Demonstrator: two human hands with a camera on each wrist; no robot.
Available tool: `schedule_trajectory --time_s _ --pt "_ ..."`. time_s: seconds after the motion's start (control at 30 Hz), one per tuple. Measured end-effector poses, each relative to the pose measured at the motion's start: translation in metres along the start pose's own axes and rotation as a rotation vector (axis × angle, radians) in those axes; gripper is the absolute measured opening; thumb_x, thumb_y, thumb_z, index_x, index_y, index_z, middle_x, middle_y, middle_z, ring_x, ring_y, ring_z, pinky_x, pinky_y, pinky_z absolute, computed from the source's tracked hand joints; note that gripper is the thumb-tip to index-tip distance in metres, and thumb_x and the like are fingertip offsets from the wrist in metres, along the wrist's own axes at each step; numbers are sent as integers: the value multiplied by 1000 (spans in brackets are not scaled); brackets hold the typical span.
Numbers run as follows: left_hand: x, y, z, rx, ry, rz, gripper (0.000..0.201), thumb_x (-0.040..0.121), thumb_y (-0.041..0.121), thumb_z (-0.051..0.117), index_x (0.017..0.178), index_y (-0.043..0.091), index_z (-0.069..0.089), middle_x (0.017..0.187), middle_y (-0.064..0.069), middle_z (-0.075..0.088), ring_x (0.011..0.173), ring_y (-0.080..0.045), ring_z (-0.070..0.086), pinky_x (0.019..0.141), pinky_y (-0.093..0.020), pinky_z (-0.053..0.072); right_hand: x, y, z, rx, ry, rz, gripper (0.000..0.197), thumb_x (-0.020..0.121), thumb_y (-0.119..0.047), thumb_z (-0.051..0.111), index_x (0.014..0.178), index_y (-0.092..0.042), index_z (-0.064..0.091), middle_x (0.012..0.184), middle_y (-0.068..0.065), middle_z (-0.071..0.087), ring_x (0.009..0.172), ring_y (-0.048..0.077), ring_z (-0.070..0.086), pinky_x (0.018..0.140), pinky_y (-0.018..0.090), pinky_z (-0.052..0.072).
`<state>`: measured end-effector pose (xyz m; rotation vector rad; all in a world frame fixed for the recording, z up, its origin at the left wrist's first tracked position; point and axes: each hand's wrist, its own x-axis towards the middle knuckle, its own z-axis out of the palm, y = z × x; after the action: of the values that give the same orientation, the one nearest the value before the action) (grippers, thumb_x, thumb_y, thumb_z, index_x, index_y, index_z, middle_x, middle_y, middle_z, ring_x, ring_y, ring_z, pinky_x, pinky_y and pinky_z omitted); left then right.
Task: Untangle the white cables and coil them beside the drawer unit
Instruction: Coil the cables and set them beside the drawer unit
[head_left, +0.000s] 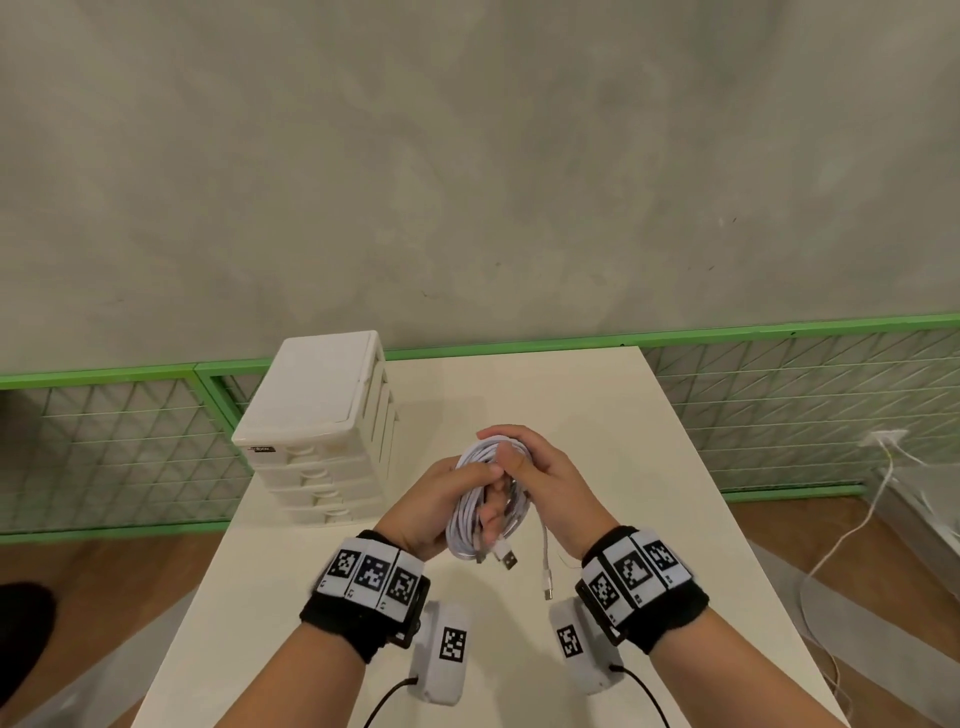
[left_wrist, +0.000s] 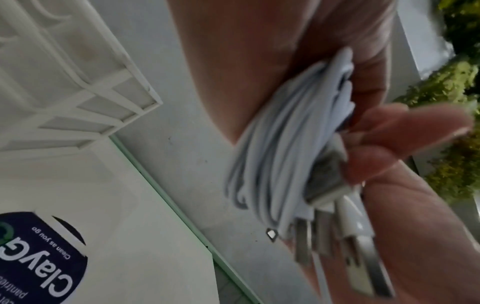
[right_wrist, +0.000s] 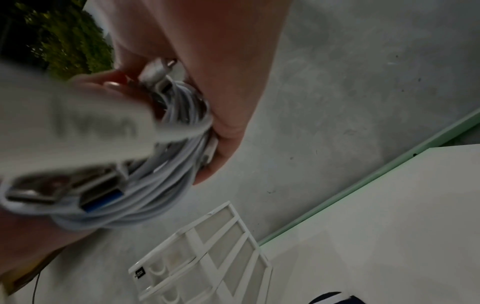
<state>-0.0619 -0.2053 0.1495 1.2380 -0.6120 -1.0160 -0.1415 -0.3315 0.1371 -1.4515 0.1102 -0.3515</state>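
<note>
A bundle of white cables (head_left: 470, 512) hangs in loops above the middle of the white table (head_left: 649, 467), held between both hands. My left hand (head_left: 441, 501) grips the loops from the left, its thumb across the top. My right hand (head_left: 530, 467) curls over the bundle's top from the right. Several USB plugs (head_left: 506, 558) dangle from the lower end, and one loose end (head_left: 546, 577) hangs to the right. In the left wrist view the cables (left_wrist: 280, 156) and plugs (left_wrist: 363, 257) fill the palm. The right wrist view shows the coil (right_wrist: 166, 176). The white drawer unit (head_left: 317, 426) stands just left of the hands.
A green wire-mesh fence (head_left: 779, 405) runs behind the table against a grey wall. Another white cable (head_left: 857, 525) trails over the wooden floor at the right. A dark shape (head_left: 21, 634) sits at the left edge.
</note>
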Motion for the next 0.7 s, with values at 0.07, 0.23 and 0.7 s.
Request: schedule_trajectory --time_s 0.07,0.23,0.7 --pt "2 -1 3 99 122 27 31 81 31 64 69 2 59 55 -15 62 48 -25 57 57 -30 50 -1 2 -4 -9 53 -14 29 87 -40 57 107 -21 63 84 -4 67 81 14 62 79 26 50" --pt "6 -7 15 371 252 81 42 86 45 58 110 11 64 93 -8 71 85 -22 69 79 -31 56 -5 0 -17 -44 99 -12 29 87 -37 50 112 -26 60 100 2 65 89 11 63 76 22 52" --pt "5 -19 63 238 470 233 37 90 44 50 113 17 61 110 -18 67 102 -29 65 91 -42 51 -17 4 -25 310 249 29 47 85 -58 45 111 -24 64 110 9 68 100 21 65 85 36 53"
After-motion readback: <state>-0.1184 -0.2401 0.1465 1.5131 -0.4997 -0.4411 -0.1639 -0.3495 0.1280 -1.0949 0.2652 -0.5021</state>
